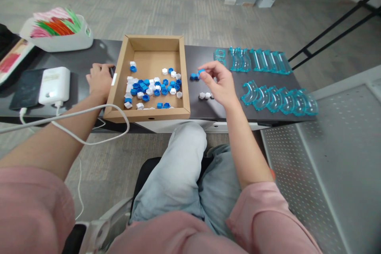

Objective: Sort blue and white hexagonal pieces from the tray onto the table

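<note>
My right hand (219, 81) is closed in a pinch on a small blue hexagonal piece (201, 71). Just below its fingertips, a few more blue pieces (194, 76) stand close together on the dark table. Nearer to me, under that hand, is a short row of white hexagonal pieces (202, 95), partly hidden by it. My left hand (99, 80) rests on the table at the box's left wall, fingers curled beside a dark object that I cannot make out. Inside the shallow cardboard box (157, 41) lie many loose blue and white hexagonal pieces (149, 86).
Clear teal plastic parts lie in a back row (263, 61) and a front row (279, 99) on the right. At the left are a white power adapter (54, 85), a dark phone-like slab (25, 87) and a white basket (64, 41). A white cable (119, 107) crosses over my left forearm.
</note>
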Demonstrator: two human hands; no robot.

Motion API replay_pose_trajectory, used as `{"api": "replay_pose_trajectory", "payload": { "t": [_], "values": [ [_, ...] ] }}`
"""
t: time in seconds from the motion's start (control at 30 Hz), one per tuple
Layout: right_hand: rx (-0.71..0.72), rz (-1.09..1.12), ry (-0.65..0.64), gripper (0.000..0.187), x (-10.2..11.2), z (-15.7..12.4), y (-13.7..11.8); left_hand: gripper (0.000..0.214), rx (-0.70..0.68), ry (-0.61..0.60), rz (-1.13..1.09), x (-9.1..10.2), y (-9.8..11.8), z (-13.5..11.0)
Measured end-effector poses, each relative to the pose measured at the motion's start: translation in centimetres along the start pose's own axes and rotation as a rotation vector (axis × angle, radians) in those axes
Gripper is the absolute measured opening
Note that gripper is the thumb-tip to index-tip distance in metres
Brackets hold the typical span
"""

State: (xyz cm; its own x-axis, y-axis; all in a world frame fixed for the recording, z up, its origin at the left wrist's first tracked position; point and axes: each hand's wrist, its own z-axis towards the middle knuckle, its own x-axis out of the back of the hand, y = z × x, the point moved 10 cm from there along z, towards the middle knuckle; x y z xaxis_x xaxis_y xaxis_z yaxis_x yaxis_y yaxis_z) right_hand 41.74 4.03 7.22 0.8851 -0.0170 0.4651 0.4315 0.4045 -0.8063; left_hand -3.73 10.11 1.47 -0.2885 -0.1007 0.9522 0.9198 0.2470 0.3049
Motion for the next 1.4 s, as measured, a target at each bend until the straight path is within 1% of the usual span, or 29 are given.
{"api": "replay_pose_trajectory", "payload": {
  "t": [0.13,0.3,0.4,0.5,0.67,0.8,0.9,0.97,1.1,1.23,1.27,1.4],
  "values": [
    [-0.009,0.043,-0.054,0.056,-0.8,-1.8,-1.4,0.083,0.011,-0.002,-0.007,0.2,0.3,-0.3],
    [0.011,0.07,-0.09,0.043,-0.6,-4.0,-2.1,0.087,0.027,-0.001,-0.015,0.4,0.6,-0.7],
    [-0.002,0.078,-0.086,0.038,0.2,-5.1,-1.9,0.086,0.021,-0.009,-0.008,0.4,0.8,-0.8],
    [-0.04,0.077,-0.064,0.036,1.5,-5.7,-1.2,0.087,0.019,-0.016,0.011,0.5,1.0,-0.9],
    [-0.064,0.073,0.003,0.04,4.1,-6.3,0.0,0.086,0.032,-0.002,-0.005,0.5,0.9,-0.9],
    [-0.087,0.044,0.038,0.042,5.0,-6.5,1.8,0.087,0.036,-0.012,-0.008,0.4,0.6,-0.6],
    [-0.079,0.044,0.053,0.043,4.9,-6.0,3.0,0.087,0.032,-0.01,-0.008,0.4,0.4,-0.2],
    [-0.072,0.051,0.068,0.043,4.8,-5.1,3.8,0.086,0.024,-0.008,-0.015,0.4,0.3,-0.1],
    [-0.084,-0.001,0.063,0.038,4.1,-2.5,5.2,0.087,0.012,-0.007,-0.013,0.3,0.3,-0.1],
    [-0.099,-0.1,0.016,0.026,2.8,0.4,6.8,0.089,0.029,-0.011,0.008,0.3,0.0,-0.2],
    [-0.111,-0.12,0.001,0.026,2.3,1.0,7.3,0.087,0.032,-0.011,0.011,0.3,0.0,-0.2],
    [-0.18,-0.205,-0.065,0.038,0.7,3.0,9.7,0.078,0.024,0.012,0.031,0.3,-0.1,-0.2]
  ]
}}
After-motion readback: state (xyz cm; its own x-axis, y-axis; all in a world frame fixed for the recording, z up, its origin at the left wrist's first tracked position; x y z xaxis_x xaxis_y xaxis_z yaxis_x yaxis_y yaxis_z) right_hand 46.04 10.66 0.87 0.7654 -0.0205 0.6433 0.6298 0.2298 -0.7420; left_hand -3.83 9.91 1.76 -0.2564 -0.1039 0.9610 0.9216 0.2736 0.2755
